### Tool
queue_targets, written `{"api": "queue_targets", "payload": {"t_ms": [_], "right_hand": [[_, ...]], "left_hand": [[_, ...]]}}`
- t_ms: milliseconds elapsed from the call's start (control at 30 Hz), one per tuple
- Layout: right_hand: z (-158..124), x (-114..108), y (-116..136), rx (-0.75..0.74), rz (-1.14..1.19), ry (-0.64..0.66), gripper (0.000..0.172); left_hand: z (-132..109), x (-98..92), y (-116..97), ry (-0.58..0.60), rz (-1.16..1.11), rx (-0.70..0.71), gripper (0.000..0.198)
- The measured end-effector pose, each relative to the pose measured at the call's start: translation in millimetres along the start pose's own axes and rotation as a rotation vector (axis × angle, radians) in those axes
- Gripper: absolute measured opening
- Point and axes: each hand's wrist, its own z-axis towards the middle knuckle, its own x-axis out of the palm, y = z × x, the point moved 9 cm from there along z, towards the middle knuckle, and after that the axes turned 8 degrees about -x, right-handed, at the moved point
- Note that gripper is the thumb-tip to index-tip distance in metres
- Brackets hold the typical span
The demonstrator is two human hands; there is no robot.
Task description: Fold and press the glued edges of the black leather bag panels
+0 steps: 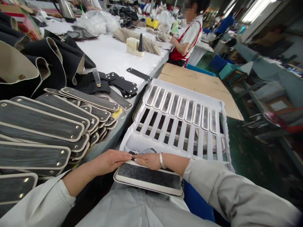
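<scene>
My left hand [113, 161] and my right hand [149, 160] meet over my lap, fingertips together on a small dark leather piece [133, 154] that they mostly cover. The fingers of both are nearly straight and pressed close to it; a silver bracelet is on my right wrist. Just below my hands lies a dark panel with cream edges [149, 176], apparently on top of another. Beyond them a white slotted rack [132, 138] carries a row of similar dark panels [182, 107] in its far half. To my left, overlapping dark panels with metal snaps [40, 121] are heaped on the table.
Folded black leather pieces [56, 60] and small black strips [123, 85] lie on the white table [104, 53]. A cream block with a black cone [136, 45] stands farther back. A co-worker [189, 34] stands beyond the cardboard [196, 85]. A blue bin [196, 201] is below my right arm.
</scene>
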Motion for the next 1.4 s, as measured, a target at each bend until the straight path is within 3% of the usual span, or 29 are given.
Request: {"api": "queue_targets", "payload": {"t_ms": [200,300,433,600,733,800,933,1033,1100,1233,1300,1400], "right_hand": [[28,11,1,-0.060,0.124,0.064,0.046],[21,7,3,-0.103,0.153,0.075,0.043],[-32,0,-14,-0.025,0.106,0.034,0.041],[-123,-18,-38,0.186,0.105,-0.176,0.038],[-141,-22,-30,0.217,0.061,-0.029,0.041],[-143,-33,-21,0.241,-0.016,-0.029,0.041],[-173,-59,17,0.248,-0.256,-0.423,0.037],[-207,-37,51,0.149,-0.345,-0.633,0.038],[-222,-12,60,0.113,-0.368,-0.705,0.037],[-234,15,57,0.135,-0.437,-0.937,0.009],[-234,18,56,0.137,-0.473,-1.038,0.011],[-230,22,58,0.138,-0.529,-1.076,0.015]], "left_hand": [[1,-5.8,-10,0.040,0.132,0.029,0.029],[2,-1.4,-18,0.060,0.259,0.051,0.031],[-1,7.8,-30,0.041,0.447,0.115,0.031],[-5,18.0,-41,-0.005,0.626,0.115,0.031],[6,31.8,-61,-0.064,0.720,0.117,0.028],[16,42.3,-81,-0.104,0.718,0.139,0.028],[29,74.0,-126,-0.084,0.557,0.227,0.029],[29,89.7,-144,-0.099,0.430,0.240,0.022],[28,93.2,-145,-0.139,0.389,0.196,0.022],[24,97.7,-143,-0.187,0.367,0.131,0.023],[22,101.2,-144,-0.199,0.393,0.112,0.023],[18,107.0,-146,-0.226,0.463,0.088,0.025]]}}
